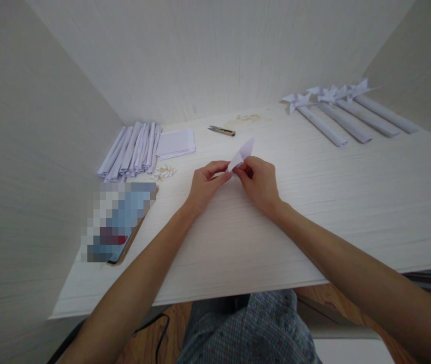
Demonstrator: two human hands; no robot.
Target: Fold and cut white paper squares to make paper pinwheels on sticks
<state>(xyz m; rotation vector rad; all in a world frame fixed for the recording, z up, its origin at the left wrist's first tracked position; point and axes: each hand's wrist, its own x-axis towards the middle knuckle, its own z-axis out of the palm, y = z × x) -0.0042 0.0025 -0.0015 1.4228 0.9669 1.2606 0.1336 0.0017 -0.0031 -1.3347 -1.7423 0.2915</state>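
While your two hands meet over the middle of the table (314, 212), they share one small folded paper (243, 153). Your left hand (206, 183) is curled, thumb and forefinger pinched shut on the paper's lower corner. Your right hand (260, 183) is closed too, its fingertips gripping the same corner from the other side, so the hands almost touch. The paper sticks up and away from your fingers, its pointed tip tilted to the upper right, clear of the table.

Just beyond the hands lie small snips (221, 131), flat on the table and apart from the paper. Past your left hand, farther out, sits a stack of sheets (176, 143), and beside that a bundle of rolled tubes (132, 150) laid side by side. Between the tubes and your left hand is a little heap of scraps (164, 172). Near your left forearm lies a flat blurred object (119, 222); you cannot tell what it is.

Well off beyond your right hand, four rolled sticks (355, 120) lie in a row, each with a folded star shape (296, 100) at its far end.
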